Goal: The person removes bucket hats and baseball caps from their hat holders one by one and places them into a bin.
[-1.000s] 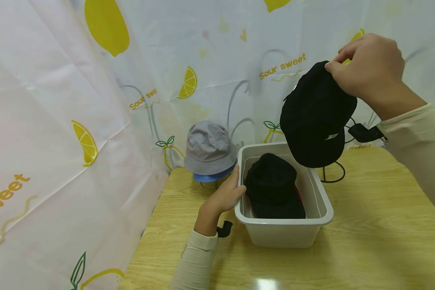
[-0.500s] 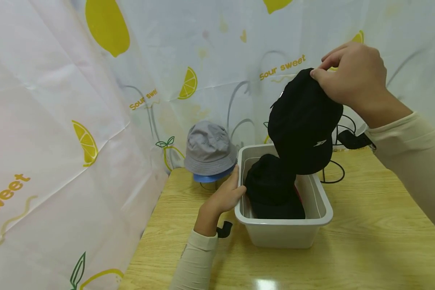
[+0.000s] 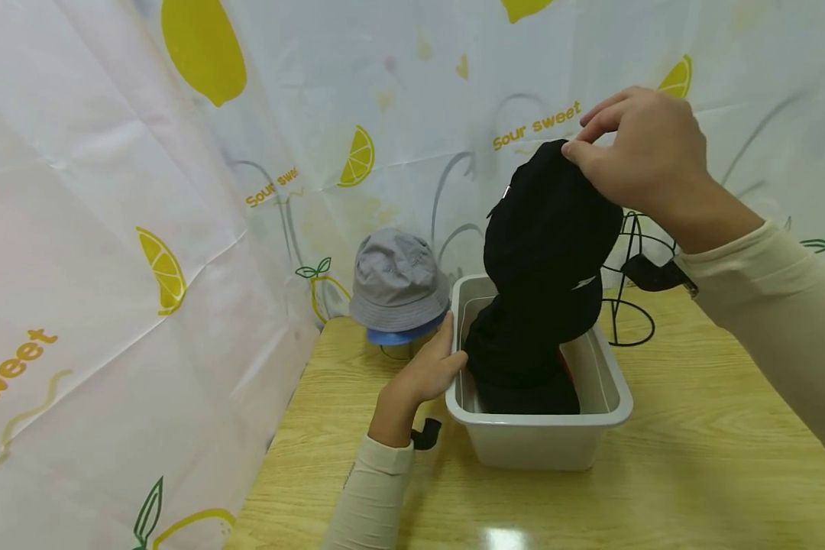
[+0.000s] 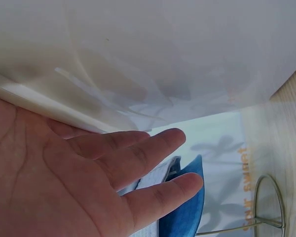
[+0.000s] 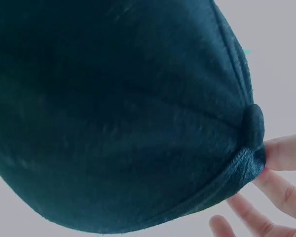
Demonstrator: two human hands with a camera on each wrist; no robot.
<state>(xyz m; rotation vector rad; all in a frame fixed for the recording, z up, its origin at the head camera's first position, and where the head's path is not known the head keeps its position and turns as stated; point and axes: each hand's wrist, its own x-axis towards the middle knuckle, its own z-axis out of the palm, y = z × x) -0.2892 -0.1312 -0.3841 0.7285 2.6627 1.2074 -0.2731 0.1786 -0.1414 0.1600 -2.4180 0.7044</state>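
Beyond the upper black cap [image 3: 550, 221], orange "Sour sweet" lettering [image 3: 538, 125]

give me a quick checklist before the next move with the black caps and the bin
1. Right grip on the held cap: ok, pinching its uppermost part.
2. Left grip at the bin: ok, touching its left side.
3. Bin upright on the table: ok.
4. Held cap fully inside the bin: not ok, its crown is above the rim.
5. Held cap clear of the lower cap: cannot tell, black merges with black.
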